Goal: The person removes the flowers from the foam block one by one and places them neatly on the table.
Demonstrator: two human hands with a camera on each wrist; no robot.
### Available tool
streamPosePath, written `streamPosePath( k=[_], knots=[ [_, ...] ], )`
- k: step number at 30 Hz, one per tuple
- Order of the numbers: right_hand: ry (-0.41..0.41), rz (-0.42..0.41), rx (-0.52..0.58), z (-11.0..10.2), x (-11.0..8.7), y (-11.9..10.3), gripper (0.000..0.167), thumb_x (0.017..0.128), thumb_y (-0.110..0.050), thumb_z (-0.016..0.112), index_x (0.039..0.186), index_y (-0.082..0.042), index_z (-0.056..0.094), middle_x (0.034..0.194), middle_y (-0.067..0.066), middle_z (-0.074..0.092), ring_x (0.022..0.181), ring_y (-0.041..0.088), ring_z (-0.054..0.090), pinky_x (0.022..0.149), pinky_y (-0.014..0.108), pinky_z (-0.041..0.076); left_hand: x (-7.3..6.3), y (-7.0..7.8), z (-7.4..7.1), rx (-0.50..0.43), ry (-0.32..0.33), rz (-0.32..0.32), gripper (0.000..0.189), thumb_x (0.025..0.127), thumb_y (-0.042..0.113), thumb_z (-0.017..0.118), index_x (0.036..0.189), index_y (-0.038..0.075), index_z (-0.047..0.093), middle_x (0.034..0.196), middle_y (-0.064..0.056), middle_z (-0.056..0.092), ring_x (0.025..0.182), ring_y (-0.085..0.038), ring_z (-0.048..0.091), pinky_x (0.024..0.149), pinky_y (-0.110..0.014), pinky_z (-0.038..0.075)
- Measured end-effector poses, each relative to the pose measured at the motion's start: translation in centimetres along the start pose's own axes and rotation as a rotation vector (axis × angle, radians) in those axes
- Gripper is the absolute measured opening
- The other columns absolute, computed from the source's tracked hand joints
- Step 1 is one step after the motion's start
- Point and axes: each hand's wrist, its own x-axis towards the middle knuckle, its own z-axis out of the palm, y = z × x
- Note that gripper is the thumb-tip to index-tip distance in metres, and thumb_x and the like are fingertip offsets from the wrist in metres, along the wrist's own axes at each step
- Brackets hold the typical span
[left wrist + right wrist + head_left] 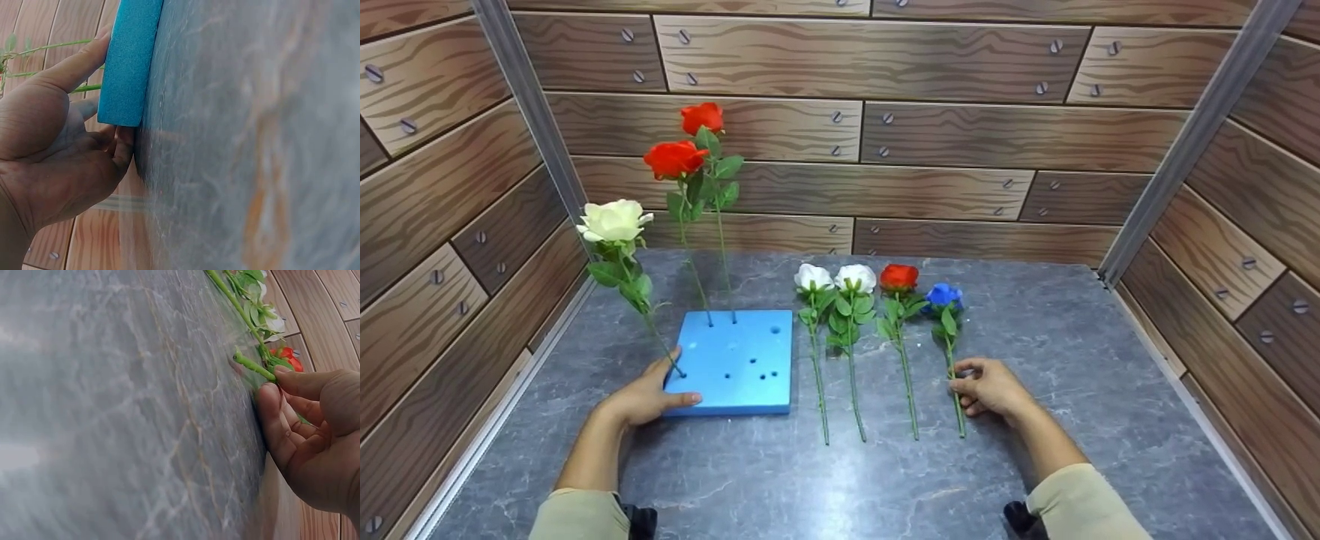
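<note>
My left hand [643,397] grips the near left corner of a blue foam block [742,390], thumb on its top face; the left wrist view shows curled fingers beside the block's edge [128,73]. Upright in its holes stand a cream rose [615,221] and two red roses, one nearer [675,159] and one farther [703,118]. On the right, my right hand [988,386] pinches the stem of a blue rose [943,295] between thumb and fingers. The stem's cut end [247,364] pokes out past the fingertips in the right wrist view.
Between block and right hand lie two white roses, one left [814,278] and one right [855,279], and a red rose [899,277], stems toward me. The grey marbled table [840,487] is bounded by wood-patterned walls [945,135] and metal corner posts [1192,142].
</note>
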Motion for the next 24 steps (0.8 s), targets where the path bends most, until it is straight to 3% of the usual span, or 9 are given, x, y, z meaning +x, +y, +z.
streamPosePath(
  k=[14, 24],
  knots=[
    [0.066, -0.005, -0.072, 0.63, 0.53, 0.26, 0.049, 0.097, -0.012, 0.081, 0.141, 0.005, 0.065, 0.077, 0.003, 0.067, 0.057, 0.01, 0.06, 0.049, 0.024, 0.053, 0.36, -0.17, 0.0, 0.016, 0.003, -0.003, 0.122, 0.096, 0.052, 0.081, 0.176, 0.014, -0.003, 0.178, -0.036, -0.01, 0.162, -0.063, -0.007, 0.129, -0.08, 0.011],
    [0.06, -0.013, -0.06, 0.51, 0.61, 0.45, 0.051, 0.097, -0.013, 0.081, 0.141, 0.006, 0.064, 0.079, 0.001, 0.065, 0.058, 0.009, 0.06, 0.048, 0.024, 0.055, 0.48, -0.36, 0.06, 0.011, 0.008, 0.004, 0.122, 0.096, 0.05, 0.082, 0.176, 0.013, -0.003, 0.177, -0.036, -0.01, 0.163, -0.063, -0.007, 0.129, -0.08, 0.01]
  ],
)
